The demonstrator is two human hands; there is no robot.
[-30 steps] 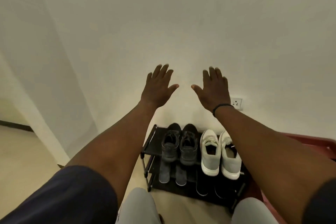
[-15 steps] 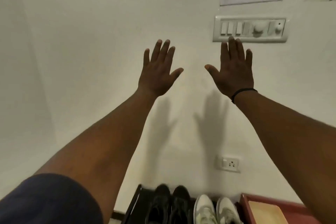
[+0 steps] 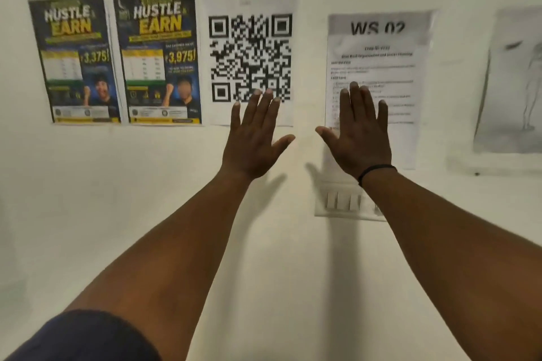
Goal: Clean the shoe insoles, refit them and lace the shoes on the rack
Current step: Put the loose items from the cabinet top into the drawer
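hands first: the left hand and the right hand are raised side by side, backs to the camera, fingers straight and spread, thumbs pointing toward each other, each grip open and holding nothing. a thin black band circles the right wrist; a dark sleeve is cut off at the bottom left corner. shoes, insoles and rack are out of view. behind the hands a matte off-white wall carries flat paper sheets: two glossy posters reading "hustle earn", a qr code sheet, and a printed notice headed "ws 02", its small text blurred. a white switch plate sits below the notice, partly hidden by the right forearm. a grey sketch is cut off at the right edge.
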